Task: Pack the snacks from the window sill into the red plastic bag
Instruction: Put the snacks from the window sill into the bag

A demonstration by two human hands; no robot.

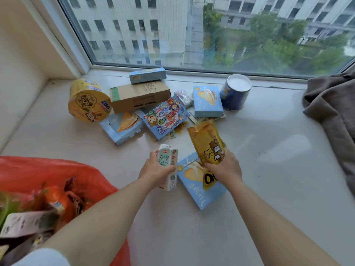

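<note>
Pale window sill (269, 169), snacks piled nr glass. L hand (153, 169) wrapped rnd milk carton (168, 166), R hand (224, 166) pinching yellow pouch (207, 144); both lifted clear, prob for red bag (57, 169).

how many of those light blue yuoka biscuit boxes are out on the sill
3 with the biscuit picture showing: one by the blue cup, one under the brown box, one under the right hand. More may be hidden.

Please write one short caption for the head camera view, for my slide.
Left hand holds milk carton, right hand yellow snack pouch, beside red plastic bag.
</note>
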